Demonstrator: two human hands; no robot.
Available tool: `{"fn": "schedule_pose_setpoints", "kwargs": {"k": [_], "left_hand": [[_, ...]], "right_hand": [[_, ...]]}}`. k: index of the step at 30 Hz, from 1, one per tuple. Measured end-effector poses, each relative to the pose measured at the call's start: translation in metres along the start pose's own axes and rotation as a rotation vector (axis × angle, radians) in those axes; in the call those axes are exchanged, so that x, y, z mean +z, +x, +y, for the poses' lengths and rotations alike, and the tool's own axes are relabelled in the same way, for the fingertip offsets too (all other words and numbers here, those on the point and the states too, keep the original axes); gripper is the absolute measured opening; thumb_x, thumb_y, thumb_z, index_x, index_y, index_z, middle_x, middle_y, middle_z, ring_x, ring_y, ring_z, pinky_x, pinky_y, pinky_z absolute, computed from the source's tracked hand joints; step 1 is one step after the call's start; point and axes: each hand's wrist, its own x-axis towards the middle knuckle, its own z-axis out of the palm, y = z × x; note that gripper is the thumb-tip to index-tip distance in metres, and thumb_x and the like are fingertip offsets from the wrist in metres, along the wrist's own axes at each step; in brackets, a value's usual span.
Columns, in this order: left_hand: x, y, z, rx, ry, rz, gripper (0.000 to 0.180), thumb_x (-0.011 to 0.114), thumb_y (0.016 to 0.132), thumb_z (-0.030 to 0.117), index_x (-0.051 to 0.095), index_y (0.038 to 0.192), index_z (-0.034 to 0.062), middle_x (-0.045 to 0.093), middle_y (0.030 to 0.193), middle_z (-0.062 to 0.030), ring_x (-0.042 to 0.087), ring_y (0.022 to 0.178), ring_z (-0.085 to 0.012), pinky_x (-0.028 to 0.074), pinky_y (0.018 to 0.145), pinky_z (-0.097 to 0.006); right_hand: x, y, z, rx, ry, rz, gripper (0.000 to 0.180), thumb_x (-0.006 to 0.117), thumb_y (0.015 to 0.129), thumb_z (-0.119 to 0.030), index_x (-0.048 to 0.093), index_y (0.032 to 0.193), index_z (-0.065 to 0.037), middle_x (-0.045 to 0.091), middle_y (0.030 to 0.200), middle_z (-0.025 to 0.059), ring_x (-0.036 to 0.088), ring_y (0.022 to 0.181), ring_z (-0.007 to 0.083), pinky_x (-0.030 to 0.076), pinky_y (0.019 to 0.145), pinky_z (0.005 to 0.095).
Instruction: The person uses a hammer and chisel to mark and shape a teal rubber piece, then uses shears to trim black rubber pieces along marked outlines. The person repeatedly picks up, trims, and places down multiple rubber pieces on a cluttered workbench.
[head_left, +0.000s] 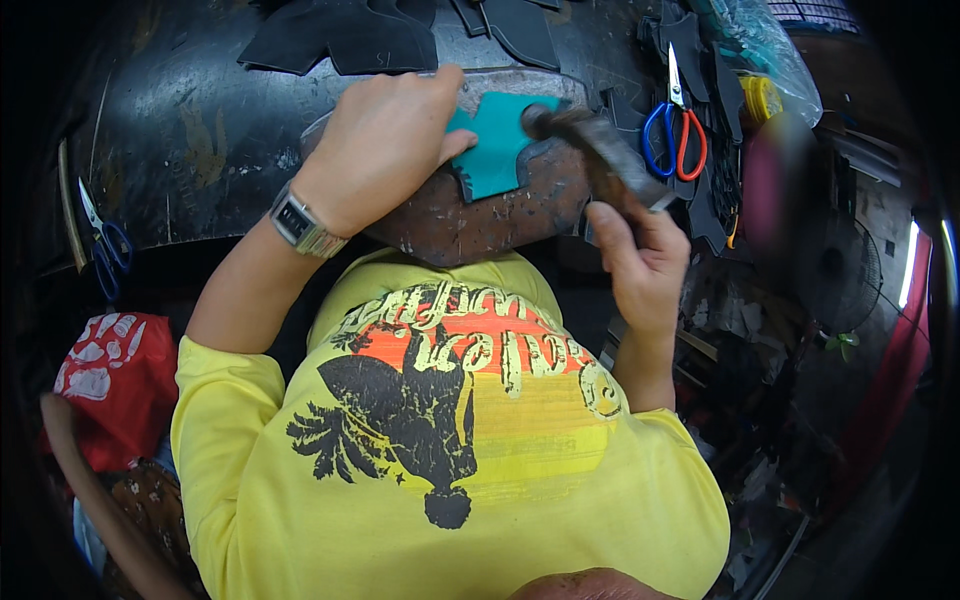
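A teal cut piece of sheet material point(493, 150) with notched edges lies on a worn, reddish-brown block point(470, 225) close in front of me. My left hand point(390, 145) is over its left side, the thumb on the piece and the other fingers curled and mostly hidden behind the hand. In my right hand point(645, 265) is a hammer point(598, 145), gripped by its handle. The hammer's round face is at the teal piece's upper right edge; whether it touches cannot be made out. Motion slightly blurs the hammer.
Black cut pieces point(340, 40) lie on the dark table point(190, 140) beyond the block. Right of the hammer are red-and-blue-handled scissors point(676, 125) and a yellow round container point(762, 98). Blue-handled scissors point(108, 245) rest at the table's left edge, above a red bag point(115, 385).
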Motion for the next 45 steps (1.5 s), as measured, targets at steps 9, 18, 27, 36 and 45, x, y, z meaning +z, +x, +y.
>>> {"fn": "schedule_pose_setpoints", "kwargs": {"k": [9,18,27,36,45], "left_hand": [[0.003,0.027,-0.008,0.467,-0.062,0.011,0.046,0.077,0.077,0.015,0.062,0.119,0.0047,0.062,0.121,-0.0143,0.063,0.107,-0.0314,0.052,0.089,-0.040],[0.012,0.022,-0.005,0.069,-0.032,-0.026,0.059,0.082,0.074,0.029,0.062,0.125,0.0063,0.060,0.119,-0.0124,0.061,0.108,-0.0309,0.051,0.092,-0.039],[0.038,0.044,-0.012,0.193,-0.137,-0.002,0.065,0.082,0.074,0.036,0.060,0.127,0.0041,0.057,0.127,-0.0132,0.055,0.119,-0.0308,0.047,0.098,-0.041],[0.031,0.059,-0.007,0.113,-0.326,-0.021,0.062,0.088,0.066,0.016,0.061,0.121,0.0055,0.068,0.100,-0.0127,0.067,0.092,-0.0302,0.053,0.084,-0.038],[0.033,0.088,-0.017,0.058,-0.404,-0.328,0.059,0.088,0.067,0.018,0.064,0.120,0.0055,0.061,0.078,-0.0063,0.064,0.076,-0.0197,0.051,0.070,-0.031]], "right_hand": [[0.006,0.006,0.004,0.075,-0.358,-0.243,0.038,0.069,0.088,-0.009,0.063,0.125,-0.003,0.070,0.083,0.0132,0.068,0.070,0.0196,0.051,0.067,0.0300],[-0.011,-0.003,-0.006,0.102,-0.402,-0.239,0.036,0.070,0.088,-0.012,0.065,0.123,-0.004,0.069,0.082,0.0136,0.068,0.070,0.0233,0.052,0.067,0.0311],[-0.003,0.000,0.001,0.112,-0.365,-0.273,0.037,0.071,0.088,-0.013,0.064,0.123,-0.004,0.067,0.079,0.0145,0.067,0.068,0.0274,0.051,0.067,0.0316],[-0.001,-0.001,0.004,0.091,-0.392,-0.261,0.036,0.071,0.089,-0.014,0.064,0.123,-0.004,0.067,0.080,0.0143,0.067,0.070,0.0292,0.051,0.067,0.0333],[-0.001,-0.002,0.006,0.069,-0.414,-0.262,0.035,0.071,0.089,-0.017,0.064,0.121,-0.004,0.067,0.080,0.0147,0.066,0.070,0.0309,0.050,0.066,0.0342]]}}
